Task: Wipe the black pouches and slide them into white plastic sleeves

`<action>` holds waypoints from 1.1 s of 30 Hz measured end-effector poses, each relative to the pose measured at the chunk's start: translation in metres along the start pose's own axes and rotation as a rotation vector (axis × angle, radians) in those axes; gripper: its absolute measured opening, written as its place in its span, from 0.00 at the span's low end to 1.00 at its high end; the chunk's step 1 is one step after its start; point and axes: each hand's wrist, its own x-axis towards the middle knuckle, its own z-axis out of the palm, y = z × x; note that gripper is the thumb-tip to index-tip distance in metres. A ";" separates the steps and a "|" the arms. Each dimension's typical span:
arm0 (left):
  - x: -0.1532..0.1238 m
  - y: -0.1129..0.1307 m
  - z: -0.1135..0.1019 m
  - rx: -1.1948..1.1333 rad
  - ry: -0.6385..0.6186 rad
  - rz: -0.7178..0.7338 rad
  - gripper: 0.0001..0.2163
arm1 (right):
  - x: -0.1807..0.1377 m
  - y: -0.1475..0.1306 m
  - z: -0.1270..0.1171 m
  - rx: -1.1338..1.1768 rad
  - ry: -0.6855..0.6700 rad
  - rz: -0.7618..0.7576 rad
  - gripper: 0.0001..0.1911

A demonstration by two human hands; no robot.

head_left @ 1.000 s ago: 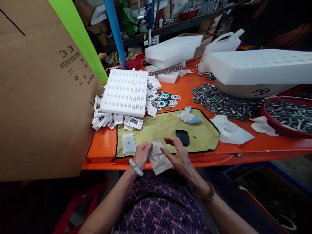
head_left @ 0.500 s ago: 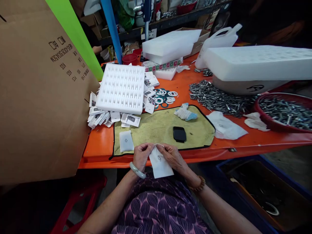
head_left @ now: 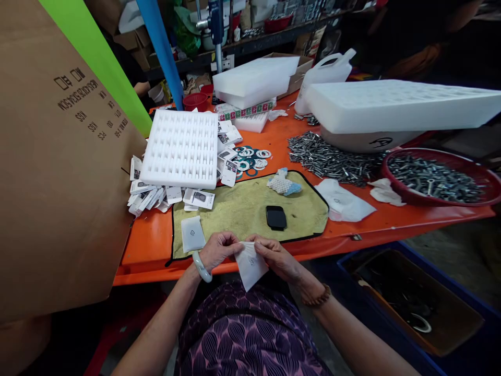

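Observation:
Both my hands pinch the top edge of a small white plastic pouch (head_left: 249,266) at the near edge of the orange table (head_left: 352,230). My left hand (head_left: 217,249), with a pale bangle at the wrist, grips the pouch's left corner. My right hand (head_left: 274,253) grips its right corner, fingers closed. The pouch hangs down over my lap. Just beyond my hands lies a yellow-green cloth mat (head_left: 250,206) with a small black object (head_left: 276,217) and another white pouch (head_left: 192,233) on it.
A white foam grid tray (head_left: 180,149) rests on a heap of small printed cards (head_left: 156,196). Rings (head_left: 250,156), a pile of metal parts (head_left: 329,159), a red bowl (head_left: 438,183) of parts and foam blocks (head_left: 395,107) lie further back. A big cardboard box (head_left: 55,167) stands left; a blue bin (head_left: 407,303) right.
A second ago my right hand was open above the pouch; it has closed on the pouch's top edge. The view has shifted slightly, so the table appears further left.

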 end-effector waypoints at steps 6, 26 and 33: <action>-0.002 0.013 -0.001 0.031 -0.095 0.118 0.19 | 0.005 -0.007 -0.015 -0.199 -0.023 -0.027 0.24; 0.022 -0.005 -0.010 0.865 -0.019 0.417 0.05 | 0.069 -0.001 -0.154 -1.366 0.111 -0.021 0.28; 0.023 -0.001 -0.016 0.809 -0.038 0.436 0.05 | 0.051 -0.014 -0.138 -0.999 0.295 -0.132 0.19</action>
